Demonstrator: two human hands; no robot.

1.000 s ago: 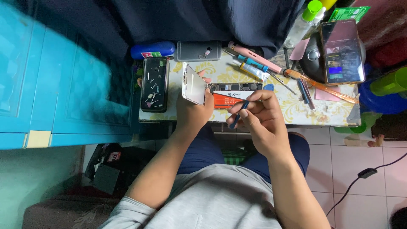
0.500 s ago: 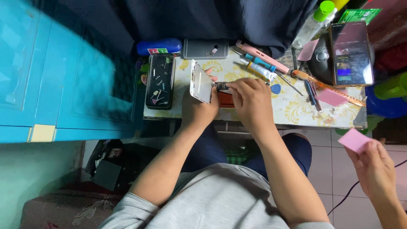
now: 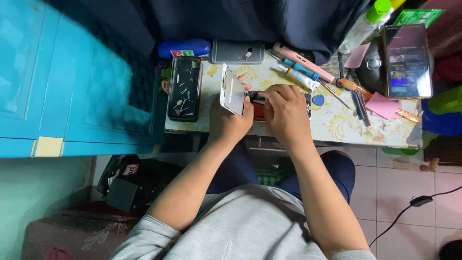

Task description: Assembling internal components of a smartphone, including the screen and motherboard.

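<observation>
Single head-worn view, looking steeply down from above the torso, grey shirt filling the bottom of the frame. Faces forward over both forearms to a small table (image 3: 337, 127) across the upper middle, close enough to show tools clearly. Left hand (image 3: 228, 120) and right hand (image 3: 286, 113) just above centre. Blue cabinet (image 3: 57, 82) at left, tiled floor (image 3: 409, 178) at lower right.

most of the opened phone body (image 3: 308, 103) is covered by the right hand (image 3: 285, 111), and whether a tool is pinched there cannot be told. the parts in the black tray (image 3: 184, 89) are too small to identify. the spray bottle (image 3: 366, 21) (green cap) is cut off by the top edge.
</observation>
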